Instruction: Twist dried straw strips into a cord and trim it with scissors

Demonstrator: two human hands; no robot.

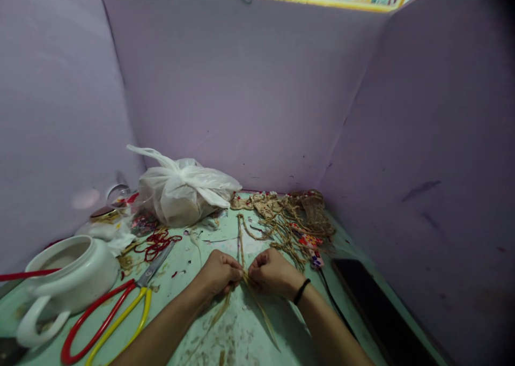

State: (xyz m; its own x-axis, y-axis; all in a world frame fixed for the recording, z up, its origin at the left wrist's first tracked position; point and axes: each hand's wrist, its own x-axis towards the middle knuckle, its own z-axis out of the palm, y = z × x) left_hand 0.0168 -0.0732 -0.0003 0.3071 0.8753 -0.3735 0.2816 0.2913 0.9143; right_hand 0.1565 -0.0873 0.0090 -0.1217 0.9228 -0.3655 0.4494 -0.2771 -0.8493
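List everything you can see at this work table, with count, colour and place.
jute strands: a few, tan, pinched between both hands
jute cord pile: one, tan, back right
plastic bag: one, white, knotted, back centre
scissors: one pair, red and yellow handles, front left
pot: one, white, far left
thread: one tangle, red, between bag and scissors
slab: one, black, front right
table: one, pale green
partition walls: three, purple, around the table
wristband: one, black, right wrist
left hand: one, closed on the strands
right hand: one, closed on the strands
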